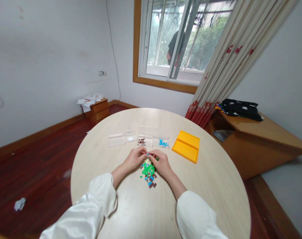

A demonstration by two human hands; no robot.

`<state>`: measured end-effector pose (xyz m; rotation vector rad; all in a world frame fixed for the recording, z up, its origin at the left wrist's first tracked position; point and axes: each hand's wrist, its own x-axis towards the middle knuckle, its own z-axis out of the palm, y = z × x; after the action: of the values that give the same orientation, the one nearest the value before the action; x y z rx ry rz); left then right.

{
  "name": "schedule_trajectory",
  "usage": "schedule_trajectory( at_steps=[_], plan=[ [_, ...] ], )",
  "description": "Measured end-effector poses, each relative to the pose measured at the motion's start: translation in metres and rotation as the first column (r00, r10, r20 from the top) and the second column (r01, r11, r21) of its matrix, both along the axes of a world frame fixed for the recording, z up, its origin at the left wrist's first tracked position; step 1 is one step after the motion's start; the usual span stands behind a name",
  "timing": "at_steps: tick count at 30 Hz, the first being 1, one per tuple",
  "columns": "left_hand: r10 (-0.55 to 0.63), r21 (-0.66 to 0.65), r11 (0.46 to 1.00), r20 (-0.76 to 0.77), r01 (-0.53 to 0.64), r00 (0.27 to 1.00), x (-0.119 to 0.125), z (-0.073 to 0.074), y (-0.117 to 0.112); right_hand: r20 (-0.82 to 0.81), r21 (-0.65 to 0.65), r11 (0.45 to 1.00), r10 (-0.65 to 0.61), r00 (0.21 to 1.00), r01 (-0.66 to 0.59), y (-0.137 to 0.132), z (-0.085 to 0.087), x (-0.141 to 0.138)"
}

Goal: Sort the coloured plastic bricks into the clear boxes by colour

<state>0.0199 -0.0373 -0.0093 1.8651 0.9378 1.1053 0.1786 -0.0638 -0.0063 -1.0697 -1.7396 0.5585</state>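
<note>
My left hand (136,157) and my right hand (162,160) meet over the middle of the table, thumbs and forefingers pinched together. Between the fingertips is a small blue building brick (147,154), gripped from both sides. Just below the hands lies a heap of loose green bricks (148,169), with brown bricks (154,185) and a few blue ones at its near end. Some cream bricks (147,161) show at the far end of the heap, partly hidden by my fingers.
Beyond my hands, a clear case (149,141) holds brown pieces on its left and blue pieces on its right. Another clear box (116,140) stands left of it. An open yellow tray (186,144) lies to the right on the round table (210,186). A person (174,48) is outside the window.
</note>
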Motion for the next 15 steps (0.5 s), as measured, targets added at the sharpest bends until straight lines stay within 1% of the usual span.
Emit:
schedule_trajectory(
  at_steps=[5, 10, 13, 15],
  plan=[
    [0.01, -0.019, 1.0, 0.011, -0.01, 1.0, 0.0006, 0.0019, -0.0016, 0.055, 0.052, 0.998, 0.034, 0.998, -0.037, 0.0003, -0.0001, 0.0014],
    [-0.018, -0.041, 0.999, 0.036, 0.019, 0.999, 0.0018, 0.0003, -0.0013, 0.109, 0.079, 0.996, 0.024, 0.994, -0.032, -0.0009, 0.0018, 0.0016],
    [-0.016, -0.068, 0.997, 0.057, 0.02, 0.998, 0.0026, 0.0004, -0.0013, 0.11, 0.099, 0.995, -0.03, 0.993, 0.019, -0.0006, 0.0024, 0.0031],
    [-0.008, -0.088, 0.996, 0.053, 0.013, 0.999, 0.0025, 0.0012, -0.0015, 0.069, 0.123, 0.986, -0.125, 0.99, 0.116, 0.0018, 0.0012, 0.0066]
  ],
)
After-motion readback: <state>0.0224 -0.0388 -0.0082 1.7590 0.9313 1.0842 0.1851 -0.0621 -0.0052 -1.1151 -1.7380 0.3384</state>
